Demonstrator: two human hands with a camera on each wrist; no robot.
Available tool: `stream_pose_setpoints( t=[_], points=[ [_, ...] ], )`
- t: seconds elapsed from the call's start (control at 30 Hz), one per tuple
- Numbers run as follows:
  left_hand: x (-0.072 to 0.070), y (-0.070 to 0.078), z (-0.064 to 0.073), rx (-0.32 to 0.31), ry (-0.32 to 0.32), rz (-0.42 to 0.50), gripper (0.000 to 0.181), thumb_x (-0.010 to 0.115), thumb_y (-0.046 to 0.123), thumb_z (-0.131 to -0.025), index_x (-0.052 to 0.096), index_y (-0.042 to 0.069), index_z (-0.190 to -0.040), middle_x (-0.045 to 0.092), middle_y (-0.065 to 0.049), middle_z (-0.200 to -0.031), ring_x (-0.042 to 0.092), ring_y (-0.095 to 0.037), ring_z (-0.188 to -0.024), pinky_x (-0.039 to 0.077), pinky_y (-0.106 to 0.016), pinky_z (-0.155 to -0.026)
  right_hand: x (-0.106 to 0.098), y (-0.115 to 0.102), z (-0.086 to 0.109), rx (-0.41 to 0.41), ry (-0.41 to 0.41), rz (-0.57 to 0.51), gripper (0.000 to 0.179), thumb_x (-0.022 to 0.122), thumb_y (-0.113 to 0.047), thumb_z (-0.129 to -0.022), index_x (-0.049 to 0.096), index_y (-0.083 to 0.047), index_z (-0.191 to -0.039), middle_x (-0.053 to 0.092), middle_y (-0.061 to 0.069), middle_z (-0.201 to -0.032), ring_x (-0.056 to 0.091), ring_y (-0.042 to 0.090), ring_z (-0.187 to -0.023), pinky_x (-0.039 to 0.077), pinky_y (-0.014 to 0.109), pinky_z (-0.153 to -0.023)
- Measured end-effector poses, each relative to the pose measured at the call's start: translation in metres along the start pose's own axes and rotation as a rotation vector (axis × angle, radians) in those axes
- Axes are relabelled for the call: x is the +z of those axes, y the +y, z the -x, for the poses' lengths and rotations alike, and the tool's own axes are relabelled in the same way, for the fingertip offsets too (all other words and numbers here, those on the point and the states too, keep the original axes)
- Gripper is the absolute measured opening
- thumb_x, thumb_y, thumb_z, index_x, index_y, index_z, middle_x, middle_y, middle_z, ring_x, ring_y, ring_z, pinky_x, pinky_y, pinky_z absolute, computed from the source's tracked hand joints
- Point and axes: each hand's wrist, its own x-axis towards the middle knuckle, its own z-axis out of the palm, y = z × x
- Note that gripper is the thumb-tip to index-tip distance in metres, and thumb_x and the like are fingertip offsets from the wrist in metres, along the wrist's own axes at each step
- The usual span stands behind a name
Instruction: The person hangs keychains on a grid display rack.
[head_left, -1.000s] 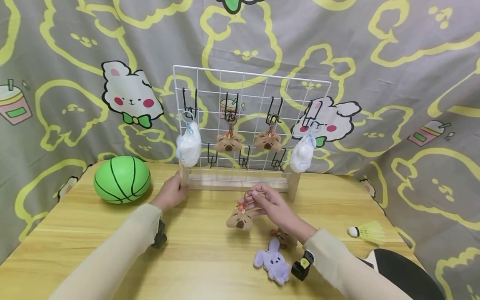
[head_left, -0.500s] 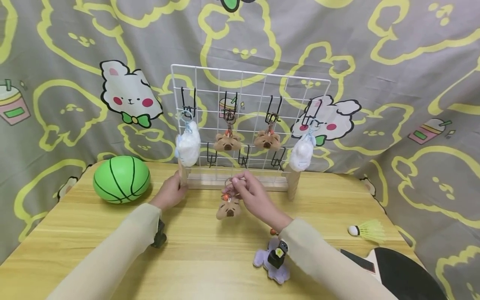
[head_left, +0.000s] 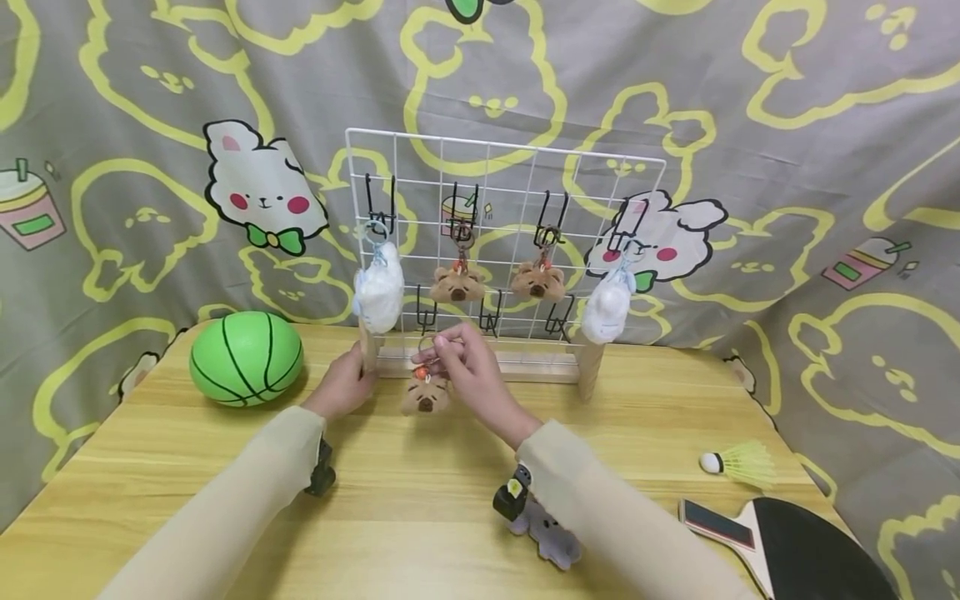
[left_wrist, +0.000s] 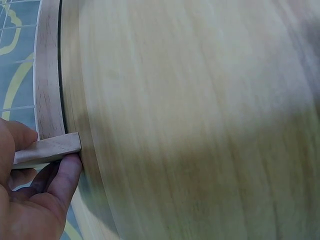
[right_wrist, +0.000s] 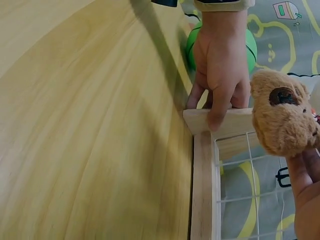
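Note:
In the head view, a white wire grid rack [head_left: 510, 152] stands on wooden feet. My left hand [head_left: 345, 385] grips its left end; the left wrist view shows thumb and fingers around the wooden foot [left_wrist: 50, 149]. My right hand [head_left: 474, 367] pinches the ring of a brown bear plush keychain [head_left: 426, 396], which hangs before the rack's lower left part. Its fuzzy head [right_wrist: 280, 120] is close up in the right wrist view. On the upper hooks hang two bear keychains [head_left: 457, 285] and, at the ends, two white plush keychains [head_left: 381, 287].
Several black lower hooks [head_left: 426, 315] carry nothing. A green ball [head_left: 246, 358] sits left of the rack. A purple rabbit plush [head_left: 555, 537] lies partly under my right forearm. To the right are a shuttlecock [head_left: 738, 463] and a black table tennis paddle [head_left: 810, 550].
My right hand has carried the bear keychain leftward and slightly up, nearer the rack's lower left hooks. The left hand has stayed on the wooden foot.

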Motion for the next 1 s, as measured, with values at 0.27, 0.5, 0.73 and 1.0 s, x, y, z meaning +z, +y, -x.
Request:
stream_pose_setpoints(
  t=[0.27,0.5,0.73,1.0],
  points=[
    [-0.001,0.002,-0.003,-0.015,-0.007,0.004,0.048,0.05,0.0,-0.1,0.04,-0.017,-0.145,0.055,-0.044,-0.137,0.062,-0.047,-0.111,0.054,-0.059,-0.092,0.006,0.005,-0.01,0.035,0.07,-0.011,0.014,0.041,-0.009,-0.112,0.046,0.004,-0.117,0.072,0.034,-0.118,0.075,0.044,-0.104,0.065,0.036,-0.085],
    [-0.004,0.004,-0.003,-0.002,-0.005,-0.005,0.048,0.051,-0.001,-0.1,0.04,-0.017,-0.144,0.055,-0.045,-0.135,0.062,-0.05,-0.113,0.054,-0.06,-0.093,0.006,0.006,-0.013,0.07,0.091,-0.006,0.019,0.042,-0.012,-0.113,0.049,0.004,-0.119,0.074,0.03,-0.119,0.075,0.042,-0.106,0.065,0.034,-0.085],
    [-0.003,0.003,-0.003,-0.016,-0.004,0.002,0.045,0.051,0.0,-0.101,0.042,-0.017,-0.142,0.057,-0.044,-0.132,0.062,-0.047,-0.108,0.054,-0.059,-0.092,0.008,0.005,-0.018,0.062,0.073,0.01,0.022,0.042,-0.011,-0.112,0.047,0.008,-0.123,0.073,0.032,-0.12,0.075,0.043,-0.106,0.065,0.035,-0.085],
    [0.003,-0.002,-0.001,-0.014,0.003,-0.001,0.043,0.051,0.0,-0.1,0.044,-0.017,-0.139,0.06,-0.043,-0.127,0.064,-0.047,-0.106,0.055,-0.06,-0.092,0.008,0.015,-0.016,0.097,0.084,0.054,0.021,0.044,-0.011,-0.112,0.048,0.005,-0.126,0.073,0.03,-0.121,0.075,0.042,-0.106,0.065,0.034,-0.083]
  ],
)
